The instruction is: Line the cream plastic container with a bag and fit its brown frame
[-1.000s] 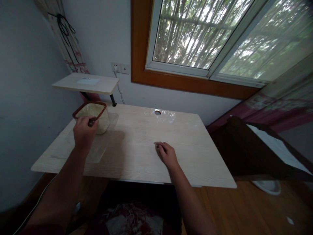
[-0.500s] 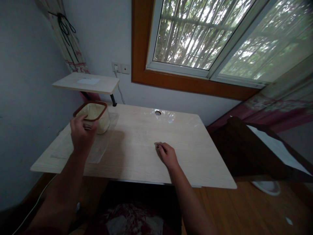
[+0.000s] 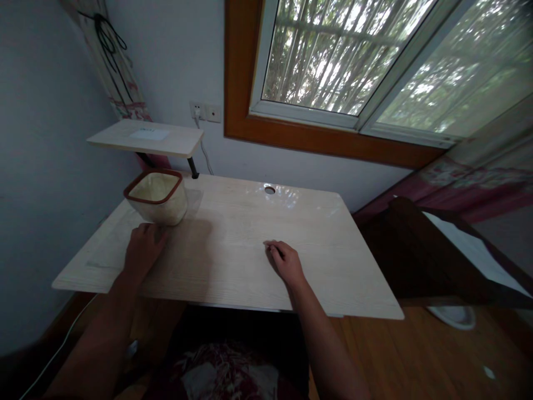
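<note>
My left hand (image 3: 145,244) is low over the left side of the desk, just in front of a cream basket (image 3: 169,211) with a brown rim. Its thumb stands apart from the bent fingers, and I see nothing held between them. A clear plastic sheet (image 3: 104,250) lies beneath the basket and around this hand. My right hand (image 3: 285,262) rests near the middle of the desk, fingers curled together in a pinch. Something tiny and pale shows at its fingertips, too small to name. The inside of the basket shows a pale lining.
The pale wooden desk (image 3: 237,250) has a round cable hole (image 3: 270,190) near its back edge. A raised shelf (image 3: 166,141) with a paper label (image 3: 150,134) stands behind the basket. To the right is a dark piece of furniture (image 3: 437,255) bearing a white sheet (image 3: 474,250).
My left hand has come down from the basket's front rim to the desk in front of it. The right hand has stayed in place. The basket stands about where it was.
</note>
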Motion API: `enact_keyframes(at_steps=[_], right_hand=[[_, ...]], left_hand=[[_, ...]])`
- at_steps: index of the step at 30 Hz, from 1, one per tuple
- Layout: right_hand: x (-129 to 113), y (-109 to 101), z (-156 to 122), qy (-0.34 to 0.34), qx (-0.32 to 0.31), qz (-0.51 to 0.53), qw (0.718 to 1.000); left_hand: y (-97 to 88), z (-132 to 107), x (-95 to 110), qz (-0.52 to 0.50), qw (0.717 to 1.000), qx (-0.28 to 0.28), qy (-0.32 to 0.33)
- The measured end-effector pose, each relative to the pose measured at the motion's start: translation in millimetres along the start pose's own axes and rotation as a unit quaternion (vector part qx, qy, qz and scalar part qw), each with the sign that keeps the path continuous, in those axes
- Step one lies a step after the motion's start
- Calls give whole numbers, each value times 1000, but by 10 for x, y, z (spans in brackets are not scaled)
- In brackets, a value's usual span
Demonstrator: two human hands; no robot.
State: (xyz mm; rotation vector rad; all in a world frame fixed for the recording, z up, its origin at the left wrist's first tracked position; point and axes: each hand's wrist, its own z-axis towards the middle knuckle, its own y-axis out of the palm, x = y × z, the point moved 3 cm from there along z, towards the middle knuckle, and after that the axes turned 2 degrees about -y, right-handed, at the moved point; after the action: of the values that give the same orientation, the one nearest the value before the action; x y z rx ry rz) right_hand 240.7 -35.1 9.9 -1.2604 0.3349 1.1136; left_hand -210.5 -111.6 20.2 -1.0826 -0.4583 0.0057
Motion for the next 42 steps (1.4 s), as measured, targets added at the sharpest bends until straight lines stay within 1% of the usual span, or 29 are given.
enact_keyframes(at_steps=[3,5,6,7,9,11,12,14,18,20,22,25,29,33,36,39,42], right_hand=[[-7,0,4,0,-4,-2,1000],[-13,-1,5,0,-7,-4,1000],[-18,-1,6,0,-8,-5,1000],[-22,-1,6,-1,-9,-6,1000],[-32,-1,5,-3,-10,-7,1000],[-38,-2,4,-3,-8,-8,1000],[-39,-2,4,-2,-6,-9,1000],[-40,-3,4,0,-4,-10,1000],[-37,-3,6,-3,-6,-11,1000],[-36,-2,6,-3,-7,-10,1000],[-37,-2,6,0,-5,-8,1000],[-37,-2,7,3,-3,-5,1000],[-21,1,11,4,0,-7,1000],[5,10,13,2,0,-10,1000],[22,18,9,1,1,-9,1000],[32,20,1,3,6,-11,1000],[26,13,-7,3,13,-9,1000]], left_hand=[[-80,-38,97,70,996,58,14],[-152,-43,187,58,995,74,31],[-187,-36,244,39,995,73,50],[-216,-24,309,20,995,63,75],[-250,18,436,-1,992,27,124],[-244,75,519,7,989,-18,143],[-226,105,535,13,989,-40,143],[-161,154,516,13,988,-80,133],[31,161,351,-2,981,-153,116],[106,123,270,-14,977,-177,116],[139,72,225,-28,975,-188,118],[118,-11,252,-56,973,-189,118],[92,-97,433,-103,970,-180,123],[215,-110,677,-165,958,-190,135],[346,-77,809,-219,953,-173,119],[427,-65,867,-246,952,-151,97],[433,-84,873,-250,953,-146,93]])
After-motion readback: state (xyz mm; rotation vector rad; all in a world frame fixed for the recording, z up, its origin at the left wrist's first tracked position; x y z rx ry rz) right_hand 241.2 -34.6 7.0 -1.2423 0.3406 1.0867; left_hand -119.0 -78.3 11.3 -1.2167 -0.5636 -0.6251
